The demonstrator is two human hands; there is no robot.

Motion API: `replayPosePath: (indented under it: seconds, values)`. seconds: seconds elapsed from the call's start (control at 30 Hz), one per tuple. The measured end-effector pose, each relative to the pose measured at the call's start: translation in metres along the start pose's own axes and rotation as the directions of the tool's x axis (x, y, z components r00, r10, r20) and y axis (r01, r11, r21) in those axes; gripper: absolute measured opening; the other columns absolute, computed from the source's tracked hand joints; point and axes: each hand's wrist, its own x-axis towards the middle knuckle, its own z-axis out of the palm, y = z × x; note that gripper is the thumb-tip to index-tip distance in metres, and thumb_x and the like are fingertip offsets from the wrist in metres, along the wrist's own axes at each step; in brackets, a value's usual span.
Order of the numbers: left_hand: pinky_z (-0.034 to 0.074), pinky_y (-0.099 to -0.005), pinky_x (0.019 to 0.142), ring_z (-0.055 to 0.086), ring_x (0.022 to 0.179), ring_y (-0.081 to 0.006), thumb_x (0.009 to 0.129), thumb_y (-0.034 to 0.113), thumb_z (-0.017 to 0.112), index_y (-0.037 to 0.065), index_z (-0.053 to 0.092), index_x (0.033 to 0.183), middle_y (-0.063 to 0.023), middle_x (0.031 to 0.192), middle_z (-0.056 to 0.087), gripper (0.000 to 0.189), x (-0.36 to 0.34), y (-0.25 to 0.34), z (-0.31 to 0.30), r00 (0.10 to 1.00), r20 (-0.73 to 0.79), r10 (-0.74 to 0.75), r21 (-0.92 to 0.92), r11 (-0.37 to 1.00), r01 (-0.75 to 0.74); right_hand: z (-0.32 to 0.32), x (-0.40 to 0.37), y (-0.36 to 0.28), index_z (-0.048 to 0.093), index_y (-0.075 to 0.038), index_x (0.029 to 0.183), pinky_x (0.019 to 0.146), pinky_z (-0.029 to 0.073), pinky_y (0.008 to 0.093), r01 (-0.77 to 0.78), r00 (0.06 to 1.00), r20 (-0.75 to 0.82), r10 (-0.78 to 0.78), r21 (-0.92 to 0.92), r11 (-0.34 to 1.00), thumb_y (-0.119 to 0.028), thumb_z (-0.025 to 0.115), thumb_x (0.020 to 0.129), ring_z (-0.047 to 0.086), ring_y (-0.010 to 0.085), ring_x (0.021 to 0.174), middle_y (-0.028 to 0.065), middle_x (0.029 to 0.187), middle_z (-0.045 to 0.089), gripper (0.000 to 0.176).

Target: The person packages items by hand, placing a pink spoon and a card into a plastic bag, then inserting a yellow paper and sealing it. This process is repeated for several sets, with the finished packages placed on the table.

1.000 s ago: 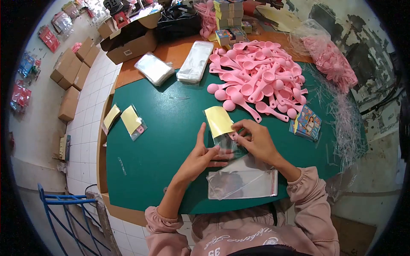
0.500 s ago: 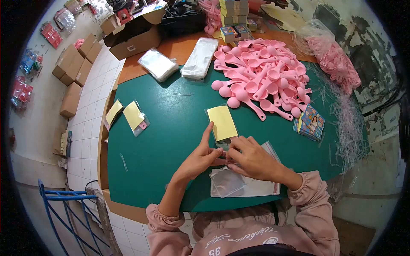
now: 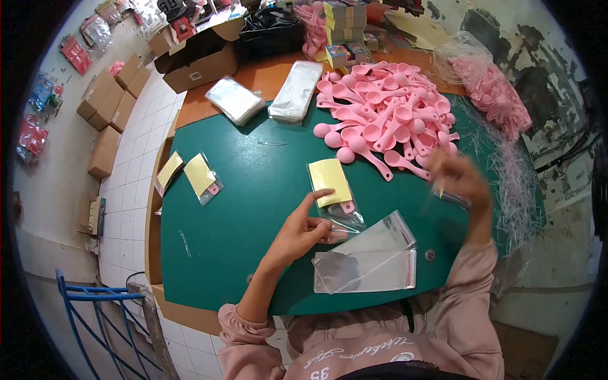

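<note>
A clear plastic bag [image 3: 349,219] holding a yellow card [image 3: 330,177] and a pink spoon handle [image 3: 348,207] lies on the green table. My left hand [image 3: 296,233] rests over its lower left, index finger stretched onto the card. Its thumb and other fingers are pinched at the bag's lower edge. My right hand [image 3: 462,180], smeared by motion, is above the stack of printed cards [image 3: 453,199], which it partly hides. A faint thin streak shows below its fingers. Flat clear bags [image 3: 373,269] lie overlapping near my body.
A heap of pink measuring spoons [image 3: 386,120] covers the upper right. Two packed bags [image 3: 201,174] lie at left. Behind are stacks of clear bags [image 3: 234,100], an open cardboard box [image 3: 199,66] and bundled cards [image 3: 345,31]. Plastic scraps [image 3: 510,177] trail down the right edge.
My right hand has left the bag and moved up and right to the card stack. My left index finger has shifted onto the yellow card, and the pink handle now shows.
</note>
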Motion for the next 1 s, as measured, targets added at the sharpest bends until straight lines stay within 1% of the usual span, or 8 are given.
replayPosePath:
  seconds: [0.03,0.1,0.2,0.27,0.33,0.53,0.9,1.0]
  values:
    - [0.051,-0.0255,0.07,0.063,0.082,-0.0151,0.086,0.001,0.046,0.009,0.03,0.132,-0.0125,0.089,0.062,0.049,0.0,0.0,0.001,1.0,0.007,0.005,-0.001,1.0,-0.005,-0.034,-0.006,0.004,0.053,-0.001,0.078,0.069,0.042,0.0321,-0.138,0.975,-0.157,0.16,0.143,0.98,-0.008,0.058,0.075,0.052,0.023,0.086,0.0108,0.087,0.052,0.009]
    - [0.051,-0.0231,0.072,0.062,0.086,-0.014,0.089,0.003,0.042,0.004,0.047,0.114,-0.0096,0.094,0.061,0.026,0.001,0.001,0.002,0.998,0.006,-0.069,-0.118,0.991,0.07,-0.105,-0.029,0.058,0.055,0.0,0.088,0.074,0.043,0.0368,-0.568,0.796,-0.595,0.108,-0.674,0.473,-0.003,0.055,0.074,0.053,0.0319,0.091,0.0172,0.094,0.054,0.015]
    - [0.05,-0.0226,0.074,0.061,0.088,-0.0129,0.091,0.005,0.04,0.002,0.053,0.103,-0.0082,0.097,0.06,0.018,0.003,0.0,0.0,0.997,0.027,-0.076,-0.136,0.988,0.079,-0.077,-0.03,0.044,0.052,-0.001,0.103,0.079,0.044,0.0381,-0.762,0.632,-0.759,0.155,-0.645,-0.057,-0.001,0.057,0.072,0.051,0.037,0.098,0.0204,0.105,0.052,0.031]
    - [0.05,-0.0217,0.073,0.061,0.087,-0.0127,0.091,0.007,0.042,0.002,0.053,0.1,-0.0082,0.097,0.061,0.016,0.004,-0.002,0.0,0.998,0.017,-0.057,-0.155,0.986,0.059,-0.017,0.002,0.029,0.045,-0.003,0.11,0.08,0.043,0.0365,-0.179,0.928,-0.346,-0.14,-0.741,0.647,-0.004,0.067,0.066,0.051,0.0311,0.096,0.0163,0.106,0.048,0.049]
    - [0.05,-0.0207,0.073,0.061,0.087,-0.0125,0.091,0.009,0.043,0.003,0.054,0.098,-0.0083,0.098,0.061,0.014,0.003,-0.003,-0.001,0.999,0.016,-0.042,-0.154,0.987,0.044,0.061,0.025,0.014,0.044,-0.007,0.107,0.08,0.041,0.0361,0.057,0.997,0.061,-0.038,-0.35,0.935,-0.018,0.076,0.062,0.048,0.0248,0.095,0.0114,0.097,0.044,0.056]
    - [0.05,-0.02,0.069,0.062,0.081,-0.0111,0.091,0.006,0.042,0.003,0.053,0.096,-0.011,0.093,0.062,0.012,0.001,-0.001,-0.01,0.998,0.047,-0.034,-0.355,0.934,0.048,0.119,0.03,0.026,0.052,-0.002,0.092,0.069,0.044,0.0318,0.032,0.997,-0.051,-0.054,-0.365,0.93,-0.009,0.067,0.071,0.052,0.0232,0.079,0.0111,0.09,0.044,0.027]
    - [0.049,-0.0223,0.061,0.058,0.074,-0.01,0.084,0.007,0.057,0.007,0.046,0.104,-0.0038,0.087,0.055,0.023,-0.001,-0.003,-0.004,0.975,0.056,0.215,0.524,0.825,-0.212,0.111,0.023,0.054,0.055,-0.003,0.088,0.066,0.043,0.0238,-0.161,0.986,0.007,0.165,0.252,0.954,-0.011,0.063,0.078,0.05,0.0097,0.078,0.0038,0.089,0.05,0.015]
    - [0.047,-0.0212,0.061,0.053,0.068,-0.0079,0.081,0.01,0.063,0.004,0.051,0.094,-0.0008,0.083,0.055,0.018,0.005,-0.012,-0.001,0.977,-0.106,0.184,0.418,0.9,-0.124,0.112,0.024,0.061,0.055,-0.002,0.088,0.065,0.044,0.0229,-0.177,0.984,0.017,0.179,0.25,0.952,-0.013,0.061,0.081,0.051,0.0087,0.074,0.0025,0.083,0.053,0.014]
